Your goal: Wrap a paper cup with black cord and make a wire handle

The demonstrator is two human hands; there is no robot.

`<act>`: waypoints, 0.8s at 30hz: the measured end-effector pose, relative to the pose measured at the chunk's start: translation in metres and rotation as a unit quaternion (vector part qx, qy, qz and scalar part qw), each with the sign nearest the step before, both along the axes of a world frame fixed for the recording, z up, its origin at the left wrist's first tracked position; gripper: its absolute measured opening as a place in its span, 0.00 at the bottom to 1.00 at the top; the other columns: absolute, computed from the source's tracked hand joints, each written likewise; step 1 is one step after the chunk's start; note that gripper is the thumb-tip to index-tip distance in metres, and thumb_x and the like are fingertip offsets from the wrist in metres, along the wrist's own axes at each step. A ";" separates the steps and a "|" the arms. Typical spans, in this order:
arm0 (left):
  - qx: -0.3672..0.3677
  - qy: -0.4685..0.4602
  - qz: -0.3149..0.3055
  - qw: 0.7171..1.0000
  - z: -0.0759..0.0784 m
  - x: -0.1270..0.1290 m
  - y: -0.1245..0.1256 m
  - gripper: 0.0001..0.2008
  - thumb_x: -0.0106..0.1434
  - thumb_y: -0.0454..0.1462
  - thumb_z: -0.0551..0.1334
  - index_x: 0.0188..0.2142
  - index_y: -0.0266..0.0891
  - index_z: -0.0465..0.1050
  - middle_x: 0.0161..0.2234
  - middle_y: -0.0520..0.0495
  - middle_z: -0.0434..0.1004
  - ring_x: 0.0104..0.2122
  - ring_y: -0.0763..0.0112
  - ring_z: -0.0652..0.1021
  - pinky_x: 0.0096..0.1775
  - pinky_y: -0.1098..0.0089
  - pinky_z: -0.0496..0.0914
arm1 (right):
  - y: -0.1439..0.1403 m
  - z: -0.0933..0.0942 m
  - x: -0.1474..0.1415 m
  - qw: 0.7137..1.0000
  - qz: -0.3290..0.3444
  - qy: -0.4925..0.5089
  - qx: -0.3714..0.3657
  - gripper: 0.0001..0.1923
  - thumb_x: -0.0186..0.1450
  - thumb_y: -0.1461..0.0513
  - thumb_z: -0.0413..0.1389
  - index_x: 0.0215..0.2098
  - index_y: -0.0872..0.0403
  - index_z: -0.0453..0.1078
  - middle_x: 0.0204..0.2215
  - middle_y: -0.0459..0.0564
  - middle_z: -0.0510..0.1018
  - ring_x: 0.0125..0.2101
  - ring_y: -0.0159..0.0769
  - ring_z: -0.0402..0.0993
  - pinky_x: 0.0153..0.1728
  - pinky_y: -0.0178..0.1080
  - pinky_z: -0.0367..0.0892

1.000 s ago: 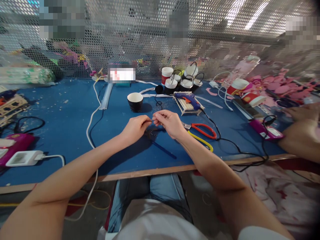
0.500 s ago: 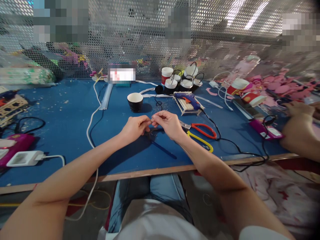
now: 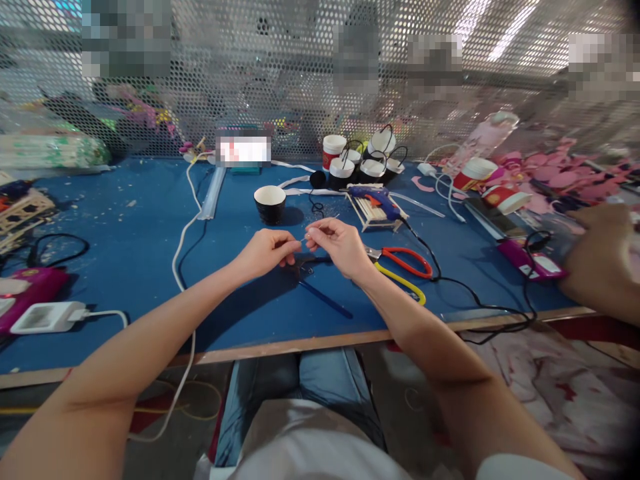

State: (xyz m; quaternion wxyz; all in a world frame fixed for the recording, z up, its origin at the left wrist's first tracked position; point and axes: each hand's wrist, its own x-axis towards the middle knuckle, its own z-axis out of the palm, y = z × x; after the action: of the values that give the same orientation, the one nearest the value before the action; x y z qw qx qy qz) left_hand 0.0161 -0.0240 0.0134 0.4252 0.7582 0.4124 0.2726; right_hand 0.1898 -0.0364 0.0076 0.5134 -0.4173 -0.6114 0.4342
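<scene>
My left hand and my right hand are close together over the near middle of the table, both pinching a thin pale strand. Its material is too fine to make out. Beneath them lies a dark tool with blue handles, probably pliers, partly hidden by the fingers. Beside my right wrist rests a cutting tool with one red and one yellow handle. Just beyond my hands stands a black cup with a white inside, and near it a black cord ball trails a loose cord.
A blue glue gun lies on a small wooden rack. Several black-wrapped cups stand behind it. A white cable crosses the left side and drops over the front edge. At the right, another person's arm reaches in near pink pieces.
My hands have drawn slightly apart, showing a short length of the strand between the fingertips. The other person's hand at the right has shifted.
</scene>
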 end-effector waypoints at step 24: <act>-0.177 -0.112 -0.047 0.977 0.003 0.000 0.001 0.14 0.57 0.44 0.60 0.31 0.33 0.72 0.25 0.47 0.77 0.23 0.77 0.73 0.30 0.73 0.68 | 0.003 -0.002 0.006 0.997 0.060 -0.053 -0.016 0.11 0.57 0.55 0.57 0.29 0.56 0.67 0.22 0.45 0.74 0.22 0.27 0.68 0.27 0.34 0.68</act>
State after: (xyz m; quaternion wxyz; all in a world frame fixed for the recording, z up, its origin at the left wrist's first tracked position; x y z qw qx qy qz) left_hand 0.0157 -0.0234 0.0161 0.6085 0.6538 0.3680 0.2585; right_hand 0.1960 -0.0334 0.0057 0.4463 -0.4103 -0.6550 0.4510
